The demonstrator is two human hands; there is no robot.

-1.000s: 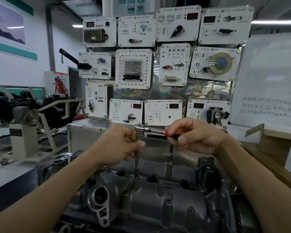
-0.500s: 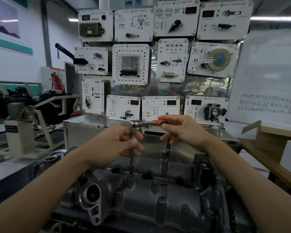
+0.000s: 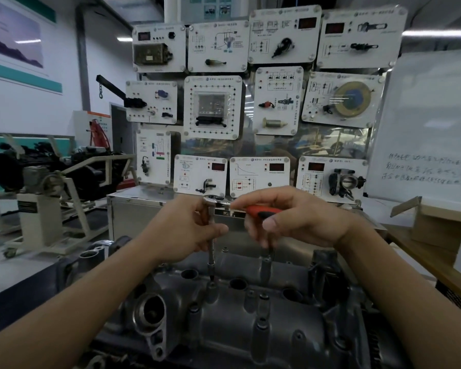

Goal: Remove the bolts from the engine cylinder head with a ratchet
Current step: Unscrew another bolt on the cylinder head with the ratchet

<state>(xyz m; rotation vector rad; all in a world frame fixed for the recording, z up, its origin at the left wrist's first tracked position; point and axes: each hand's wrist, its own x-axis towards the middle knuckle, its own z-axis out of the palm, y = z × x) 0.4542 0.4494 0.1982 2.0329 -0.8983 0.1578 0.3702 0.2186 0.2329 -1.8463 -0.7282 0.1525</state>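
Two hands: the left hand (image 3: 189, 230) and the right hand (image 3: 298, 219) are both raised over the engine cylinder head (image 3: 224, 331), sharing one ratchet (image 3: 218, 202).
Left grip: fingers and thumb are curled round the upper part of the extension bar (image 3: 211, 253), just under the ratchet's chrome head.
Right grip: thumb and fingers pinch the red handle (image 3: 262, 211), with the thumb underneath and the index finger laid along the top toward the chrome head.
Ratchet position: it lies roughly level, with its head to the left and its handle pointing right.
Extension bar position: it stands upright, and its lower end meets the top of a raised boss (image 3: 211, 288) on the far side of the casting. Whether it is seated on a bolt there cannot be told.
Cylinder head position: grey cast metal fills the lower middle of the view, directly below both hands.
Bolt: one bolt (image 3: 263, 297) sits in a boss nearer the camera, to the right of the bar. It is blurred.
Behind: a metal cabinet (image 3: 144, 209) carries a board of white training panels (image 3: 213, 107).
Right side: a whiteboard (image 3: 431, 123) with handwriting stands above a cardboard box (image 3: 437, 225).
Left side: another engine on a wheeled stand (image 3: 40, 209) is well apart from the work.
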